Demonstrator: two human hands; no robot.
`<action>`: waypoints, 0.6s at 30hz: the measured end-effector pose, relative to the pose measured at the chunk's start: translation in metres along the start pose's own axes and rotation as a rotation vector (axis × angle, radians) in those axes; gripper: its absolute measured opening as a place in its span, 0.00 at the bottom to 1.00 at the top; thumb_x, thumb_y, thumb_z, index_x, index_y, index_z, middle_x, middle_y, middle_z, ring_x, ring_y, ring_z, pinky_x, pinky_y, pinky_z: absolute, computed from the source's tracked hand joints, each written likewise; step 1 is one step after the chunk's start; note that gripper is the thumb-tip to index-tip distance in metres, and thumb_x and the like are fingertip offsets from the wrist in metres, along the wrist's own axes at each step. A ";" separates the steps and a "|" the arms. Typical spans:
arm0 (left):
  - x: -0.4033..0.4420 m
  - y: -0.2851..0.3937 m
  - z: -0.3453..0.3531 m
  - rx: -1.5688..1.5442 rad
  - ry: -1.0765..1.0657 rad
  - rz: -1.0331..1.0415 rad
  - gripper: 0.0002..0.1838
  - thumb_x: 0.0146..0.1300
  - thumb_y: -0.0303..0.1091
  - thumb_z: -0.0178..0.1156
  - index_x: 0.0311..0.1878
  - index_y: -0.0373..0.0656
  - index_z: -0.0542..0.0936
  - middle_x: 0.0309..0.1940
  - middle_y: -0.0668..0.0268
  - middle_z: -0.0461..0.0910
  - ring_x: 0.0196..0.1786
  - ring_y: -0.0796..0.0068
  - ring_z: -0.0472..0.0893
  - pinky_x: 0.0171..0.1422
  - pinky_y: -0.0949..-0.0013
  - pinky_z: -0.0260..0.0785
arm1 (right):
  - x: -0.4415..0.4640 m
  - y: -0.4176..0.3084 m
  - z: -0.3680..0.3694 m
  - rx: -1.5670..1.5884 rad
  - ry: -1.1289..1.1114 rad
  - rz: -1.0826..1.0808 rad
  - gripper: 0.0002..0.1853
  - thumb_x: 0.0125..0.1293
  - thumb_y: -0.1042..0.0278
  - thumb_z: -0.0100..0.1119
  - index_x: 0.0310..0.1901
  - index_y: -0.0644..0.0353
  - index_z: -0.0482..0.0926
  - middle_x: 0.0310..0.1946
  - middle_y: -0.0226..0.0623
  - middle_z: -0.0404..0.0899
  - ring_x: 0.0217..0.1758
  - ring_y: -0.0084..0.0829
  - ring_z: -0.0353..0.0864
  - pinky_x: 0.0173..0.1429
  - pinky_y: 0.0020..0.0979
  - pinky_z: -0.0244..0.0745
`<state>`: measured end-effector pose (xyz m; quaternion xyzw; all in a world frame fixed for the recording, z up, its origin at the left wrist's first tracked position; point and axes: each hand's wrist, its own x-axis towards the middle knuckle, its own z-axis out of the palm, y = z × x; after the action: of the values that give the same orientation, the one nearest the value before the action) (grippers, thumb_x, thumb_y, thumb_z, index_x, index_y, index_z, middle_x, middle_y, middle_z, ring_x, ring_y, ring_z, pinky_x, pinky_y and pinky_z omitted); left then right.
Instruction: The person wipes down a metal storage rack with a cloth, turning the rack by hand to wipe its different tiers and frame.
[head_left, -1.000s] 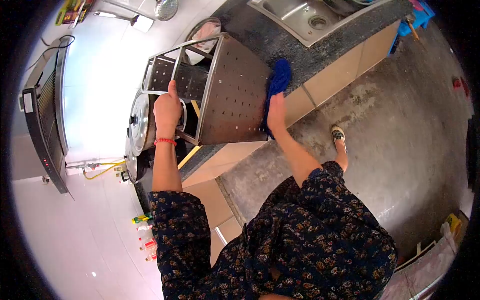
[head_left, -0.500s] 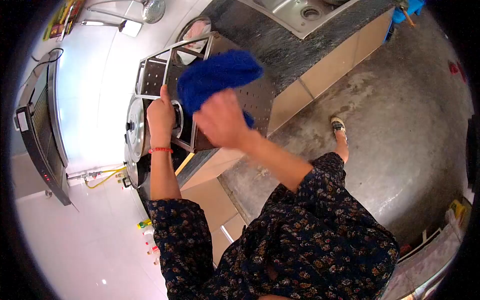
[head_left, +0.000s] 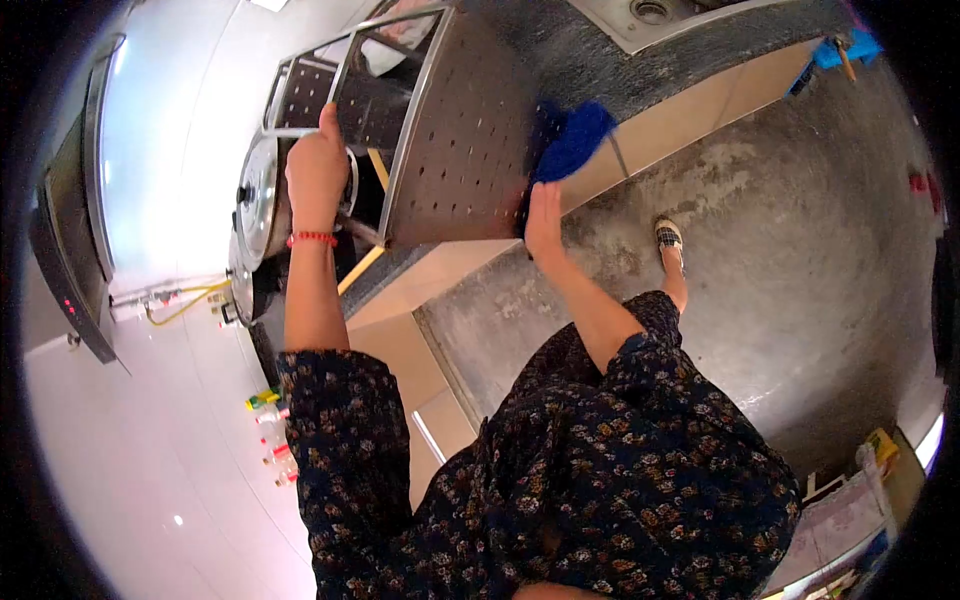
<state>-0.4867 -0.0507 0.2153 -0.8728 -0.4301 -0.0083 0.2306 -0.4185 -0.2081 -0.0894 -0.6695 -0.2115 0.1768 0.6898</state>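
Observation:
A perforated metal rack is tilted on the counter, its broad side panel facing me. My left hand, with a red bead bracelet at the wrist, is closed around the rack's frame bar, thumb pointing up along it. At the panel's right edge, my right hand holds a blue cloth against the metal. Part of the cloth sticks out past that edge, and the rest lies behind the fingers. The right palm is hidden from me.
Lidded pots stand left of the rack. Beyond it, a dark stone counter leads to a steel sink. A range hood hangs at the far left. Several bottles stand below, and a blue item is at the upper right.
My right hand and the blue cloth have moved right, from over the rack's upper frame to the panel's far edge. The left hand keeps its hold; the rack shows more of its side.

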 end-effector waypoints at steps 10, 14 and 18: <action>0.006 0.018 -0.016 -0.260 -0.118 -0.354 0.41 0.68 0.61 0.31 0.30 0.32 0.81 0.31 0.41 0.79 0.41 0.42 0.79 0.48 0.50 0.71 | -0.055 -0.160 -0.021 0.092 -0.324 -0.193 0.31 0.67 0.59 0.48 0.62 0.74 0.53 0.60 0.59 0.55 0.64 0.53 0.53 0.69 0.44 0.42; 0.003 0.022 -0.025 -0.258 -0.119 -0.264 0.39 0.70 0.59 0.32 0.31 0.32 0.81 0.31 0.42 0.79 0.41 0.42 0.79 0.48 0.50 0.71 | -0.042 -0.211 -0.020 0.061 -0.369 -0.497 0.36 0.64 0.52 0.52 0.62 0.74 0.55 0.61 0.64 0.55 0.63 0.62 0.52 0.67 0.50 0.44; 0.000 0.021 -0.023 -0.130 -0.090 -0.114 0.35 0.71 0.55 0.35 0.31 0.32 0.81 0.29 0.46 0.80 0.37 0.44 0.80 0.44 0.50 0.73 | -0.020 -0.237 -0.023 -0.063 -0.355 -0.753 0.24 0.63 0.60 0.54 0.54 0.70 0.67 0.51 0.57 0.67 0.54 0.56 0.65 0.59 0.49 0.57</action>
<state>-0.4667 -0.0715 0.2277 -0.8594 -0.4878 -0.0099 0.1531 -0.4323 -0.2481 0.1457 -0.5252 -0.5625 0.0186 0.6383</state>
